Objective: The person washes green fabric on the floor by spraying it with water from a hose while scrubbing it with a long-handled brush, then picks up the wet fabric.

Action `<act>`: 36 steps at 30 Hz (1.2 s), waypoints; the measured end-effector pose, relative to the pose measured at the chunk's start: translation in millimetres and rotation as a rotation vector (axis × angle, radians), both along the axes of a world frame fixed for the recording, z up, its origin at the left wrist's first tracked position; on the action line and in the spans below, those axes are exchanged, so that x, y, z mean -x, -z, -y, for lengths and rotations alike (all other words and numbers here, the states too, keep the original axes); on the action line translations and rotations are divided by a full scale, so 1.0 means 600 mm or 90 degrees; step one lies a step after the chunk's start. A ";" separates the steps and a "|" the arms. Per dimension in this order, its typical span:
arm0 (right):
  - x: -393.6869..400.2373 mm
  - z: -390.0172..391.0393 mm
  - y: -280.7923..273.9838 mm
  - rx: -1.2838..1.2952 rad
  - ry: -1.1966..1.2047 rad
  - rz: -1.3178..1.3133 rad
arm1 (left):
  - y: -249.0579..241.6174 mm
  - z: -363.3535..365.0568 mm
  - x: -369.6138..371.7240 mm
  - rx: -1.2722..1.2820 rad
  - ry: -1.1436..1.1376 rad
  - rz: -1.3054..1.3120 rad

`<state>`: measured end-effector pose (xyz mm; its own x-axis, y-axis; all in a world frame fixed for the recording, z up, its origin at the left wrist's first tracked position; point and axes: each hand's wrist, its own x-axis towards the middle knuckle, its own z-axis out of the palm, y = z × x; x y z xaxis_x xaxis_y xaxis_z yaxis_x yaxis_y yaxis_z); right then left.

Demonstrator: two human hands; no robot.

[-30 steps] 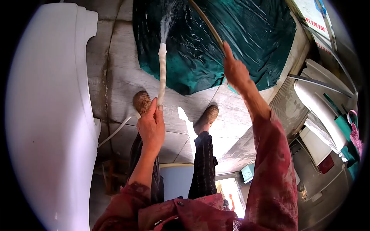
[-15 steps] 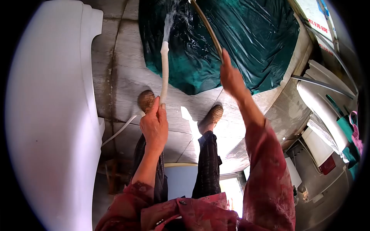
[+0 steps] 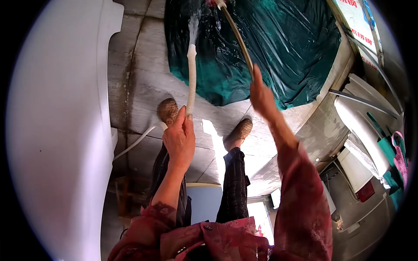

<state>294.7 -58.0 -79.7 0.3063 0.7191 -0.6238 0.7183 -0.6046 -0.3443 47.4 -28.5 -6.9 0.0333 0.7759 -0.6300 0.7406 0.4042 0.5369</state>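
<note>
My left hand (image 3: 179,137) is wrapped round a ribbed cream hose (image 3: 192,82) in front of my left foot. Water (image 3: 194,26) sprays from the hose's tip onto a wet dark green sheet (image 3: 261,56) spread on the floor. To the right, my right hand (image 3: 262,96) grips a long thin handle (image 3: 238,37) that slants up and left over the sheet. At its far end is a pale fitting with something red beside it, partly cut off by the top edge.
A large white smooth body (image 3: 61,130) fills the left side. My two brown shoes (image 3: 239,132) stand on grey tiles. At the right are a metal bar (image 3: 365,102), white panels and green and pink cloth (image 3: 398,161). A blue surface (image 3: 203,203) lies behind my legs.
My left hand and the hose have shifted slightly right. My right hand has moved slightly down, with the handle's far end lower and red now showing there.
</note>
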 end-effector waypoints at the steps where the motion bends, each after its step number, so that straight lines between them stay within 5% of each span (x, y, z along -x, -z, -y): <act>1: -0.008 -0.045 0.003 -0.021 -0.008 -0.003 | 0.003 0.002 0.002 -0.003 0.003 -0.002; 6: 0.000 0.065 -0.009 -0.082 -0.014 -0.057 | 0.001 -0.003 -0.005 0.016 -0.006 -0.002; 10: 0.039 0.231 -0.113 0.068 -0.010 -0.100 | -0.007 -0.007 -0.008 0.009 0.003 -0.016; 13: 0.038 0.168 -0.065 0.103 -0.016 -0.027 | -0.004 -0.010 -0.003 0.013 0.001 -0.013; 16: 0.014 -0.021 0.021 -0.069 0.007 -0.048 | 0.003 -0.007 0.006 0.011 -0.002 -0.010; 20: 0.006 -0.104 0.004 -0.059 0.015 -0.083 | -0.004 -0.011 0.006 0.007 -0.025 -0.021; 27: 0.051 0.263 -0.111 0.079 0.052 -0.118 | 0.009 -0.001 0.008 -0.006 -0.077 0.007; 29: 0.044 0.214 -0.075 0.134 0.034 -0.030 | 0.005 -0.005 0.011 0.007 -0.065 0.003; 33: 0.006 -0.039 0.016 -0.052 0.003 -0.028 | 0.001 -0.018 0.013 -0.025 -0.042 0.000; 36: 0.008 -0.097 0.034 -0.123 -0.006 -0.041 | -0.012 -0.023 0.014 0.013 -0.041 -0.007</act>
<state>290.1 0.0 -100.3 0.2624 0.8302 -0.4918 0.6968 -0.5156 -0.4986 39.2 -14.4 0.1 -0.0241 0.7628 -0.6462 0.7184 0.4628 0.5194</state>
